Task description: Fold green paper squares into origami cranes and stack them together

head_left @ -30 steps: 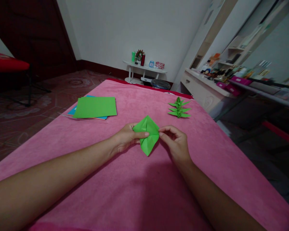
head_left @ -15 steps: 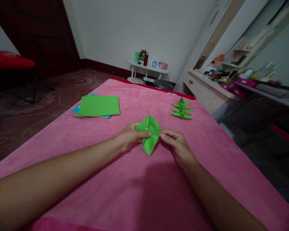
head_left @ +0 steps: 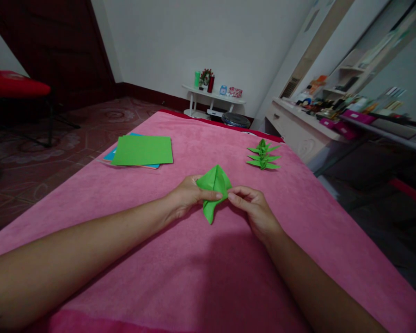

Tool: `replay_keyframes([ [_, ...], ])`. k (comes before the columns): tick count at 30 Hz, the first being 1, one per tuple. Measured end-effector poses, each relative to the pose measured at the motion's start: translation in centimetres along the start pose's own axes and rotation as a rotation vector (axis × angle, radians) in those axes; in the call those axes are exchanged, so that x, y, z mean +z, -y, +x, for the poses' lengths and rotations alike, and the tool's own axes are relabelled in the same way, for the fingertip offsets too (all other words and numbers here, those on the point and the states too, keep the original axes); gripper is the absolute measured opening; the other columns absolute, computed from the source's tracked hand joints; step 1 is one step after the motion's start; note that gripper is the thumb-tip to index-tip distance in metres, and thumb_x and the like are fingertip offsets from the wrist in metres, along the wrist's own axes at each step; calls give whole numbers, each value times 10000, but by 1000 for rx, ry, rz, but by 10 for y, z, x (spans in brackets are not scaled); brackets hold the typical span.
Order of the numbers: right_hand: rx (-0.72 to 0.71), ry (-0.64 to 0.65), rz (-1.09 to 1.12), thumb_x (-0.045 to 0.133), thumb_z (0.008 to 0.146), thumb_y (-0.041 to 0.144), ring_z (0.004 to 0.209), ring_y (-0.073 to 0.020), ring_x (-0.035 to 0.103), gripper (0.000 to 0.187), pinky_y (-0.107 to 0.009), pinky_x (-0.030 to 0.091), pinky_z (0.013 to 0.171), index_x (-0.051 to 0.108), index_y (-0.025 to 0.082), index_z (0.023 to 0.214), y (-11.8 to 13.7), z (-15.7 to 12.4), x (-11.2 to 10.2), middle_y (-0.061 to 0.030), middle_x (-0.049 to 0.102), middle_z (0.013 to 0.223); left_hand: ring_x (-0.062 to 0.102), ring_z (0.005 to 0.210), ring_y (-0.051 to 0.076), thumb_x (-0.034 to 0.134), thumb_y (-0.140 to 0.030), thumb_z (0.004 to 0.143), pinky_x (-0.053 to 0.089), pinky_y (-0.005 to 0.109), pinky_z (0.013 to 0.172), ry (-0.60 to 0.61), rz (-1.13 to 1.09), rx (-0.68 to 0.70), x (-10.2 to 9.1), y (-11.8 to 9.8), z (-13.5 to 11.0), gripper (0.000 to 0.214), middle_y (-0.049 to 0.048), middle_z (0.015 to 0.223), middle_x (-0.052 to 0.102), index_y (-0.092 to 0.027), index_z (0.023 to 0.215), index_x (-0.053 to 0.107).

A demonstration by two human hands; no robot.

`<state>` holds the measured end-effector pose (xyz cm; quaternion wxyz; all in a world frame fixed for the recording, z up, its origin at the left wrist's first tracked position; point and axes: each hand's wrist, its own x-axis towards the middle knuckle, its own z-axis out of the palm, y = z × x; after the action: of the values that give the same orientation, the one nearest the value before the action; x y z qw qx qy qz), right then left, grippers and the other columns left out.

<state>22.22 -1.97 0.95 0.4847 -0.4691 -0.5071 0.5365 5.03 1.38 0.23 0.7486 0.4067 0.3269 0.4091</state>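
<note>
A half-folded green paper shape (head_left: 212, 189) lies on the pink towel (head_left: 180, 259) in the middle of the view. My left hand (head_left: 185, 198) pinches its left side, thumb on top of the paper. My right hand (head_left: 253, 210) is closed in a pinch on its right flap, which is folded inward toward the centre. The lower tip of the shape points toward me.
A stack of flat sheets with a green sheet on top (head_left: 143, 151) lies at the back left of the towel. Several finished green paper figures (head_left: 263, 156) sit at the back right. A cluttered dresser (head_left: 308, 125) stands to the right, and a small white table (head_left: 213, 99) is by the far wall.
My right hand has pushed the right flap inward, so the paper shape looks narrower at its lower part. My left hand has kept its hold. The view shifted slightly.
</note>
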Motion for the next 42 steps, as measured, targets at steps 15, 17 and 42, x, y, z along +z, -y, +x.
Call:
replay_keyframes([
  [15,-45,-13,32,778,611,295,570,-88,497,169,-222,362,551,706,222,745,-5,3,2,32,616,657,634,653,110,822,-132,484,512,214,675,9,-90,-70,-1,-8,0,345,17,758,693,-141,796,674],
  [17,-46,-13,40,781,608,285,559,-81,487,158,-218,357,543,706,218,730,-6,3,3,36,608,642,634,658,105,823,-139,490,508,208,683,20,-90,-66,0,-8,0,348,12,761,692,-144,804,674],
  [42,-53,30,25,789,588,239,669,-106,579,179,-236,454,654,704,216,744,-5,3,2,14,671,747,621,597,100,746,-134,612,488,200,620,-4,-37,-89,-2,-9,0,202,29,729,692,-116,801,677],
])
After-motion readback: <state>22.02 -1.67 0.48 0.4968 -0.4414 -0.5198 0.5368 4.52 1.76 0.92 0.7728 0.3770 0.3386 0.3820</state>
